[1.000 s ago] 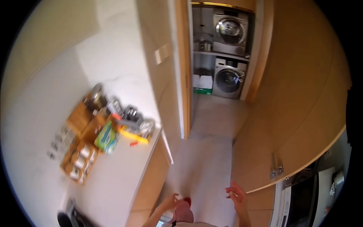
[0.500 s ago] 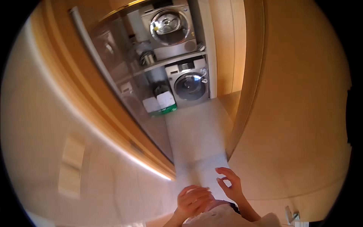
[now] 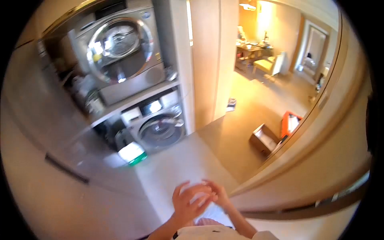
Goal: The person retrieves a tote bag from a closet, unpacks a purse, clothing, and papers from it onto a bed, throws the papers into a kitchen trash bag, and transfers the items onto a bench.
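Observation:
My left hand [image 3: 189, 201] is raised in front of my body at the bottom centre, its fingers apart and slightly curled, with nothing in it. Close beside it on the right is my right hand [image 3: 218, 195], fingers loosely bent and nothing visible in its grasp. The fingertips of the two hands overlap in view; whether they touch I cannot tell. Beyond them, a front-loading machine [image 3: 162, 131] stands on the floor under a shelf [image 3: 138, 101], and a second machine [image 3: 120, 50] sits on that shelf.
A white and green box [image 3: 133, 154] lies left of the lower machine. Through an opening at the right are a brown open box [image 3: 265, 140], an orange box [image 3: 291, 124], a yellow chair [image 3: 266, 65] and a table. A door edge [image 3: 280, 160] borders the opening.
The view has moved forward and turned right, past the counter. The machines appear larger, and the room at the right has come into view. My hands have come together.

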